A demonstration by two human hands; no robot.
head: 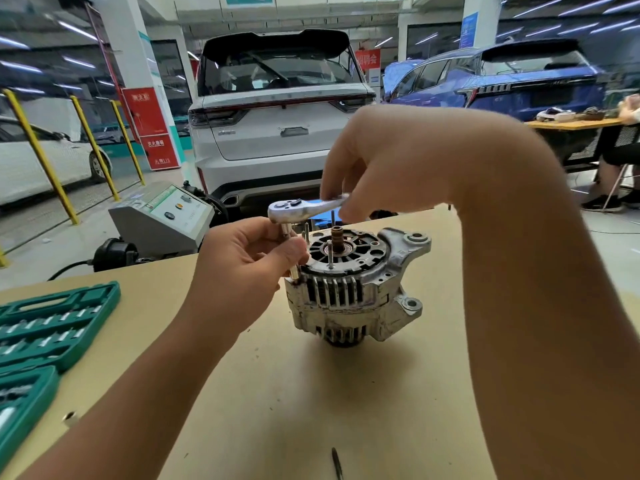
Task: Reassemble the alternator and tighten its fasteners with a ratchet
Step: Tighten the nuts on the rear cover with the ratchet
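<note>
Alternator: centre of frame, upright on the counter, shaft up.
Left hand: fingers pinched on the extension under the ratchet.
Right hand: closed on the ratchet's handle.
Handling: looks heavy, rigid cast metal; grip the ribbed body, not the thin studs.

Bright, even indoor light from long ceiling strip lights, which streak and smear toward the upper corners. Shadows on the surface soft and faint. Mild glare on the ratchet head. Strong wide-angle bending at the edges: yellow posts lean. Right hand slightly motion-blurred; background cars soft.
</note>
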